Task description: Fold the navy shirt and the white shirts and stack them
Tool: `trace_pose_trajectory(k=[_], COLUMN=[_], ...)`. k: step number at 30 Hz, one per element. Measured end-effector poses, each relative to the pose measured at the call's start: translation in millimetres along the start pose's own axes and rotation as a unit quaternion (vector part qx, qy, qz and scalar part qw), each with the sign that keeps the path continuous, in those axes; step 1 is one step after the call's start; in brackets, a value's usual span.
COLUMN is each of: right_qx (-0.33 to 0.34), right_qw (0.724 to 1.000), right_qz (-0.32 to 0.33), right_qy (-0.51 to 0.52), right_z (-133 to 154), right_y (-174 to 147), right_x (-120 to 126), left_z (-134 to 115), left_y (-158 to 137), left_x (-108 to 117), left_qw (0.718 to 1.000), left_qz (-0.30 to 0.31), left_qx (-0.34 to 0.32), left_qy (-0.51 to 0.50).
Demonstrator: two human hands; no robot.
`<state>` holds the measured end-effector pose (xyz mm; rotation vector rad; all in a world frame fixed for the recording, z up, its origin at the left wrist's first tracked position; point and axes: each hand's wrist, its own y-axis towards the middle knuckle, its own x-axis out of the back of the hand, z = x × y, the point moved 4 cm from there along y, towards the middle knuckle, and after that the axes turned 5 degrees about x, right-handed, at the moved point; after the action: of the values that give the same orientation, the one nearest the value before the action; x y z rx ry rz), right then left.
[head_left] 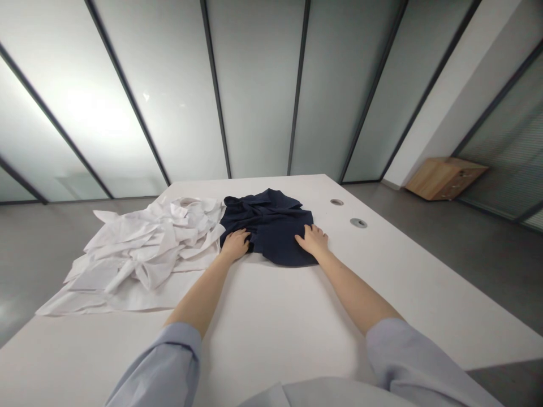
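Observation:
A dark navy garment [284, 234] lies crumpled at its far part and smoother toward the near right, on the white table [280, 316]. On its near left edge rests my left hand [236, 245], with the fingers stretched over the cloth. My right hand [314, 240] lies on the garment's right edge, thumb and fingers apart. Neither hand visibly lifts the fabric. Which kind of garment it is cannot be made out from its folds.
A heap of rumpled white clothes [148, 243] spreads over the table's left side, touching the navy garment and hanging past the left edge. Two round cable holes [358, 223] are in the tabletop at right. A wooden cabinet [445, 178] stands on the floor beyond.

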<state>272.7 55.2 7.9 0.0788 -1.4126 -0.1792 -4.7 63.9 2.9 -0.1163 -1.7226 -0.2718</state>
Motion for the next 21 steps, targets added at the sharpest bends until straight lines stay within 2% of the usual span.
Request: trace_pose_trajectory(k=[3, 5, 8, 11, 13, 15, 17, 20, 21], right_qx=[-0.064, -0.076, -0.046, 0.036, 0.097, 0.124, 0.096, 0.000, -0.030], right_qw=[0.998, 0.997, 0.997, 0.981, 0.948, 0.905, 0.854, 0.758, 0.735], right_qz=[0.021, 0.033, 0.064, 0.110, 0.144, 0.154, 0.130, 0.065, 0.044], right_qy=[-0.005, -0.007, 0.025, 0.154, 0.268, 0.378, 0.494, 0.650, 0.676], right_z=[-18, -25, -25, -11, 2, 11, 12, 1, -5], right_y=[4, 7, 11, 13, 11, 9, 9, 14, 16], right_x=[3, 5, 3, -3, -5, -1, 8, 26, 32], left_z=[4, 6, 6, 6, 6, 6, 7, 10, 11], left_y=[0, 0, 0, 0, 0, 1, 3, 6, 6], left_x=[0, -1, -2, -4, -4, -3, 1, 10, 14], left_qw=[1.000, 1.000, 0.999, 0.999, 0.999, 0.999, 0.997, 0.992, 0.990], left_qz=[-0.003, -0.007, -0.014, -0.016, -0.017, -0.016, -0.011, -0.007, -0.004], left_qx=[0.001, 0.003, 0.004, 0.000, -0.001, 0.001, 0.003, 0.022, 0.035], left_qy=[-0.015, -0.023, -0.030, -0.033, -0.039, -0.052, -0.075, -0.126, -0.139])
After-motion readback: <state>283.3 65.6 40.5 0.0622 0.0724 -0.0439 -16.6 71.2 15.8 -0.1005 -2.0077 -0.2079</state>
